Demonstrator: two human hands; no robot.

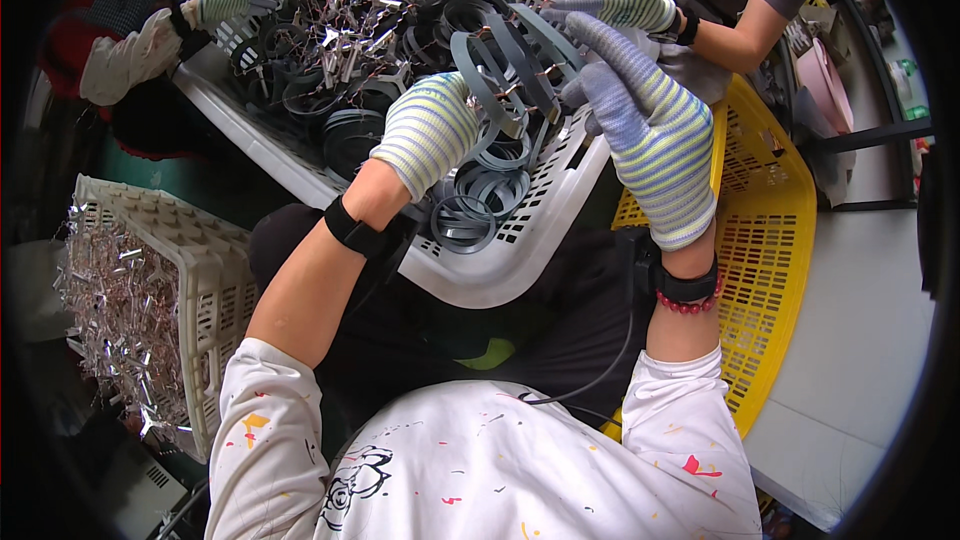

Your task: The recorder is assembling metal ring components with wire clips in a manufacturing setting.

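Note:
My left hand (430,130), in a striped knit glove, is closed on a bunch of curved grey flat strips (515,65). These strips stand up above the near part of a white plastic basket (480,285). Just right of the strips is my right hand (655,145), gloved alike, its fingers stretched out and pointing up and left. Whether its fingertips touch the strips I cannot tell. Loose grey coiled strips (465,225) lie in the basket's near corner. Farther back is a tangled heap of dark coils, shiny metal pieces (345,50) and thin copper-coloured wires.
A yellow perforated basket (775,270) stands at my right, beside a pale surface (850,340). At my left, a tilted off-white crate (215,290) holds shiny metal parts with wires. Across the basket, one co-worker's gloved hand (645,5) handles a strip; another's glove (230,5) is at the far left rim.

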